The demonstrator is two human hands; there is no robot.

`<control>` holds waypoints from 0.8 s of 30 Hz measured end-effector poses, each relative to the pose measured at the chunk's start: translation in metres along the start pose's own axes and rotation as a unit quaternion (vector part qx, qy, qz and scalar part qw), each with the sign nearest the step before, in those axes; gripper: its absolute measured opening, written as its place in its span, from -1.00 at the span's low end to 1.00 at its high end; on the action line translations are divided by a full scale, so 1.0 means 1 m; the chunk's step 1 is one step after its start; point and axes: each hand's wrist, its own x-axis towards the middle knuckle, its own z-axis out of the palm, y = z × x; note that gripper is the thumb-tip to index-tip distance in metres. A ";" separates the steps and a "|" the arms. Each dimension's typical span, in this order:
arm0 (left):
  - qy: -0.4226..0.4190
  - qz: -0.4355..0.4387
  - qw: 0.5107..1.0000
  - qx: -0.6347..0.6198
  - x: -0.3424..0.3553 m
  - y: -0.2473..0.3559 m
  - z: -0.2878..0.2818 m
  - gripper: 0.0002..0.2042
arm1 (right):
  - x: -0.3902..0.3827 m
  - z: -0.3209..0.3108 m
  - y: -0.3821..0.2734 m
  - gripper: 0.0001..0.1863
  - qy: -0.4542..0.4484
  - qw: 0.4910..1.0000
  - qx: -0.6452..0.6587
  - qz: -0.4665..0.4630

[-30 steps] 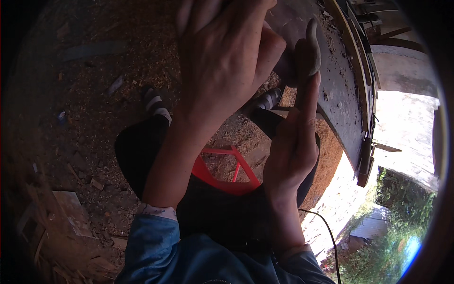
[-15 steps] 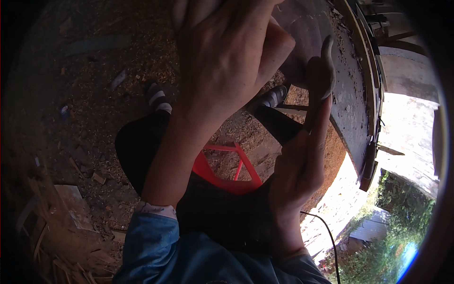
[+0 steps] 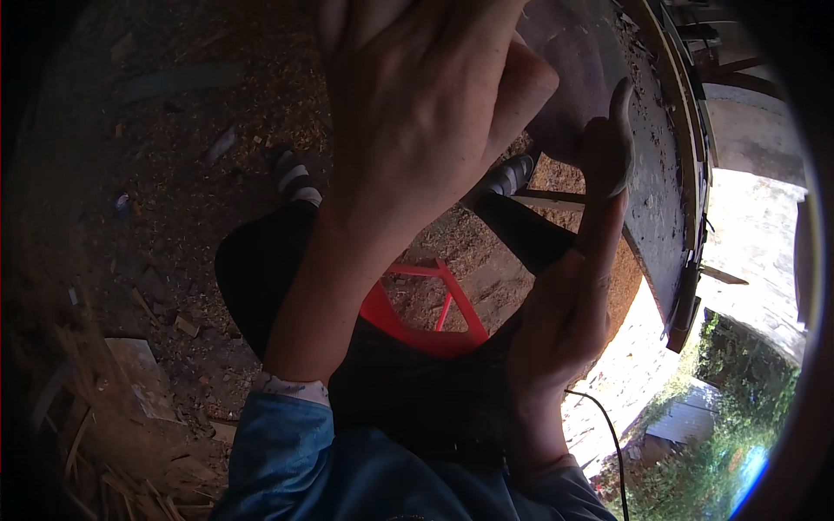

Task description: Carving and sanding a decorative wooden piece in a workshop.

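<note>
Grasped in right hand [image 3: 565,321], dark curved piece [image 3: 608,148] (greyish, rounded tip), left hand [image 3: 421,104], grip impossible to tell

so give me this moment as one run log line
left hand: fingers pass upper edge | right hand: at grey curved piece, grip unclear | red frame: between legs

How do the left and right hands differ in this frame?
The left hand looks larger and runs off the top edge; the right hand looks smaller and sits lower. A grey, curved thing meets the right hand's finger; none shows at the left hand. Both look bare-skinned.
</note>
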 end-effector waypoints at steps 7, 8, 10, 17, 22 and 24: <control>0.004 -0.047 0.997 -0.053 0.009 0.011 -0.006 -0.66 | 0.003 0.003 -0.001 -0.41 -0.005 0.999 -0.024 0.023; 0.006 -0.047 0.998 -0.050 0.011 0.009 -0.007 -0.66 | 0.003 0.003 0.000 -0.42 0.000 0.999 -0.021 0.026; -0.099 -0.030 0.992 0.073 0.012 0.010 -0.013 -0.66 | 0.009 0.006 -0.004 -0.42 -0.008 0.997 -0.066 0.036; 0.071 0.013 0.997 -0.029 -0.005 -0.006 0.014 -0.68 | 0.005 0.000 -0.003 -0.41 -0.006 0.990 -0.140 0.008; 0.003 0.064 0.993 0.098 -0.008 -0.021 0.013 -0.62 | -0.003 -0.008 -0.003 -0.43 -0.012 0.995 -0.094 0.016; 0.014 0.066 0.995 0.076 -0.003 -0.018 0.010 -0.61 | 0.000 -0.007 -0.001 -0.43 -0.011 0.996 -0.084 0.031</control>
